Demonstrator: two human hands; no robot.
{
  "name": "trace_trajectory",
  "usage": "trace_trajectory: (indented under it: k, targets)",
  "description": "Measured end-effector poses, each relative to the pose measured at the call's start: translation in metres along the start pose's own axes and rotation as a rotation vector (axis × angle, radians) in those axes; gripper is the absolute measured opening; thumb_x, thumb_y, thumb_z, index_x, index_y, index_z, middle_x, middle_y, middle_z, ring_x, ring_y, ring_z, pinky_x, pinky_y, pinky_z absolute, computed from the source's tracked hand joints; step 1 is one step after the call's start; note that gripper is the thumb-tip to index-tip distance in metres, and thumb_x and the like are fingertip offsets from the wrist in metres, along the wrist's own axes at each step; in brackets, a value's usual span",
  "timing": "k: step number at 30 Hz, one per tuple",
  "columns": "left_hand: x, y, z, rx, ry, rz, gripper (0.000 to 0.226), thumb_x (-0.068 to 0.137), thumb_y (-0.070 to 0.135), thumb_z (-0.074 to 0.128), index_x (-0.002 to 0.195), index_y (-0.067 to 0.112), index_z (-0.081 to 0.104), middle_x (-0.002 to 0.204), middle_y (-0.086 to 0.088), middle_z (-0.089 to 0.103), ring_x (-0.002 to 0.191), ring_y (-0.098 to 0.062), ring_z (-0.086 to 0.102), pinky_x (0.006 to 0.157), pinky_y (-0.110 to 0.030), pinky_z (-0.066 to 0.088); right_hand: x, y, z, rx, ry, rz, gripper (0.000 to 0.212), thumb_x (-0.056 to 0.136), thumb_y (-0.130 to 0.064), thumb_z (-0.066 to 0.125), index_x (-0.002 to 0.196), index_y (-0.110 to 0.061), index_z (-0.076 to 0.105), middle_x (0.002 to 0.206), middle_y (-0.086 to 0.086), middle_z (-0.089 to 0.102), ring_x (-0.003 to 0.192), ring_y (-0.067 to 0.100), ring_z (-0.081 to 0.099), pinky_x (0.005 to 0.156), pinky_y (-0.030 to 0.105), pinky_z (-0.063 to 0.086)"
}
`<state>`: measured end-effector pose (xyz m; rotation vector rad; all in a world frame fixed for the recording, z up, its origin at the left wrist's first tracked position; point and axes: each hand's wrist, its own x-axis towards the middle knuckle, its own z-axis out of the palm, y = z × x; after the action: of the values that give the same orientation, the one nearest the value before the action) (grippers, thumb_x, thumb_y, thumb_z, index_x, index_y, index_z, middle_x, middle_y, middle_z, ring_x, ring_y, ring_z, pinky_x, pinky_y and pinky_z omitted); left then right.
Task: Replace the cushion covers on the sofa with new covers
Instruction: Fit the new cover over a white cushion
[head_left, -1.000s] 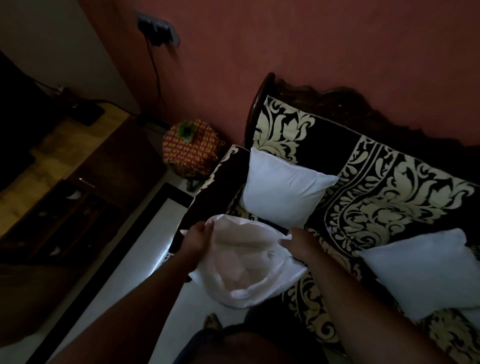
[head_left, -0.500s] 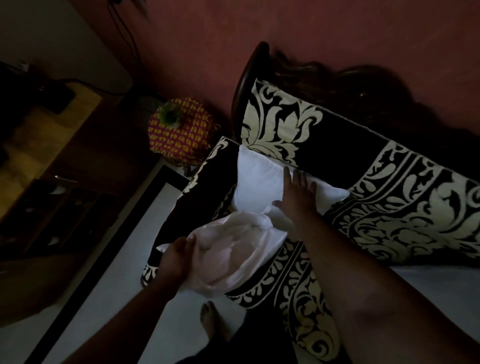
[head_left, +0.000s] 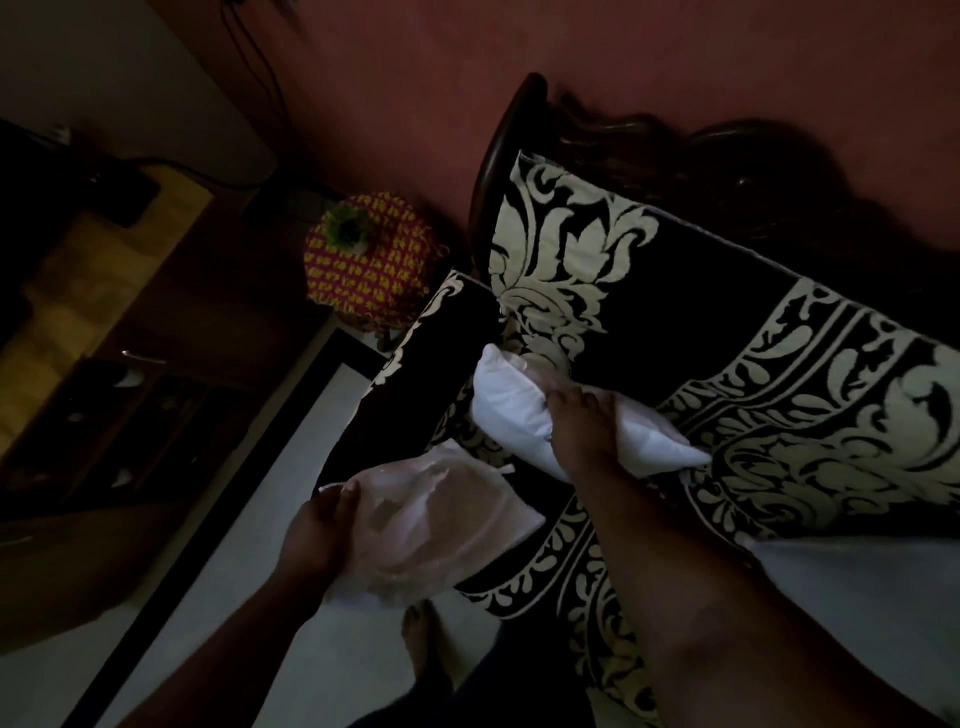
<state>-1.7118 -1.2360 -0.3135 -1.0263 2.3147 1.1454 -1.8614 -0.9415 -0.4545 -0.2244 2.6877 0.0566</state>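
A bare white cushion (head_left: 511, 402) lies on the seat of the black-and-cream patterned sofa (head_left: 727, 332), near its left armrest. My right hand (head_left: 587, 421) grips this cushion around its middle and squeezes it. Lower left, my left hand (head_left: 324, 525) holds the edge of a pale, thin cushion cover (head_left: 431, 525) that hangs limp over the seat's front edge. A second white cushion (head_left: 852, 582) shows at the right edge, partly behind my right forearm.
A round stool with a pink-and-yellow knitted cover (head_left: 371, 260) stands left of the sofa's armrest. A dark wooden cabinet (head_left: 104, 364) runs along the left. Pale floor (head_left: 249, 519) lies between them, and my foot (head_left: 421, 639) stands at the sofa's front.
My right hand left the cover's opening, reached to the cushion by the armrest and closed around it; the cushion is now squeezed and tipped over. My left hand keeps the cover.
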Motion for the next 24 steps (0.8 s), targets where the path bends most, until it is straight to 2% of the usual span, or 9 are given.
trace_trajectory:
  k: [3, 6, 9, 11, 14, 16, 18, 20, 24]
  targets:
    - [-0.004, -0.004, -0.011, -0.004, 0.004, 0.026, 0.04, 0.106, 0.04, 0.047, 0.085, 0.017, 0.072, 0.078, -0.007, 0.073, 0.076, -0.023, 0.068, 0.067, -0.031, 0.049, -0.025, 0.0, -0.008, 0.068, 0.067, 0.003, 0.025, 0.094, -0.022, 0.045, 0.115, -0.027, 0.058, 0.111, 0.003, 0.065, 0.098, 0.028, 0.064, 0.095, 0.047, 0.042]
    - [-0.004, -0.016, -0.017, 0.028, 0.005, 0.08, 0.042, 0.107, 0.038, 0.047, 0.088, 0.01, 0.072, 0.079, -0.01, 0.072, 0.077, -0.026, 0.068, 0.071, -0.036, 0.05, -0.062, 0.005, -0.017, 0.085, 0.164, 0.039, 0.018, 0.087, -0.021, 0.059, 0.104, -0.023, 0.055, 0.096, 0.003, 0.068, 0.091, 0.027, 0.066, 0.086, 0.045, 0.045]
    - [-0.008, -0.028, -0.021, 0.073, 0.003, 0.179, 0.04, 0.107, 0.032, 0.046, 0.085, 0.007, 0.068, 0.077, -0.012, 0.07, 0.079, -0.033, 0.068, 0.068, -0.037, 0.047, -0.109, 0.005, -0.038, 0.072, 0.171, 0.116, 0.042, 0.076, -0.027, 0.076, 0.107, -0.022, 0.048, 0.094, 0.003, 0.069, 0.09, 0.026, 0.067, 0.085, 0.042, 0.047]
    - [-0.013, -0.033, -0.026, 0.111, 0.02, 0.261, 0.039, 0.108, 0.032, 0.044, 0.083, 0.011, 0.065, 0.077, -0.013, 0.069, 0.08, -0.035, 0.067, 0.067, -0.035, 0.041, -0.14, 0.005, -0.05, 0.124, 0.184, 0.185, 0.066, 0.073, -0.038, 0.082, 0.122, -0.02, 0.042, 0.103, 0.004, 0.07, 0.097, 0.026, 0.068, 0.088, 0.04, 0.046]
    - [-0.023, -0.044, -0.039, 0.125, 0.058, 0.368, 0.041, 0.108, 0.036, 0.04, 0.092, 0.01, 0.069, 0.087, -0.014, 0.072, 0.083, -0.033, 0.066, 0.07, -0.033, 0.04, -0.189, 0.0, -0.06, 0.183, 0.247, 0.252, 0.107, 0.073, -0.047, 0.082, 0.153, -0.018, 0.017, 0.117, 0.005, 0.068, 0.104, 0.027, 0.067, 0.093, 0.041, 0.047]
    - [-0.027, -0.053, -0.046, 0.094, 0.084, 0.412, 0.043, 0.108, 0.039, 0.039, 0.102, 0.009, 0.07, 0.094, -0.015, 0.073, 0.089, -0.035, 0.067, 0.073, -0.034, 0.044, -0.223, -0.001, -0.063, 0.244, 0.253, 0.285, 0.113, 0.076, -0.051, 0.078, 0.159, -0.023, 0.007, 0.129, 0.005, 0.064, 0.112, 0.027, 0.064, 0.097, 0.042, 0.046]
    - [-0.034, -0.06, -0.054, 0.057, 0.082, 0.442, 0.045, 0.108, 0.041, 0.039, 0.106, 0.008, 0.07, 0.098, -0.018, 0.073, 0.094, -0.038, 0.067, 0.078, -0.038, 0.049, -0.265, -0.009, -0.069, 0.304, 0.274, 0.278, 0.107, 0.078, -0.056, 0.074, 0.16, -0.028, 0.011, 0.138, 0.004, 0.059, 0.12, 0.028, 0.06, 0.102, 0.045, 0.045]
    - [-0.039, -0.06, -0.059, 0.009, 0.087, 0.456, 0.044, 0.108, 0.037, 0.041, 0.104, 0.002, 0.069, 0.1, -0.023, 0.071, 0.096, -0.04, 0.066, 0.078, -0.038, 0.045, -0.304, -0.015, -0.074, 0.396, 0.357, 0.253, 0.098, 0.078, -0.056, 0.073, 0.157, -0.03, 0.022, 0.139, 0.004, 0.059, 0.12, 0.03, 0.06, 0.099, 0.044, 0.048]
    - [-0.054, -0.061, -0.075, -0.064, 0.094, 0.472, 0.045, 0.108, 0.035, 0.042, 0.102, -0.002, 0.068, 0.1, -0.025, 0.069, 0.096, -0.041, 0.065, 0.074, -0.034, 0.038, -0.382, -0.035, -0.085, 0.392, 0.553, 0.186, 0.082, 0.074, -0.047, 0.082, 0.143, -0.018, 0.047, 0.113, 0.008, 0.07, 0.099, 0.034, 0.067, 0.075, 0.038, 0.051]
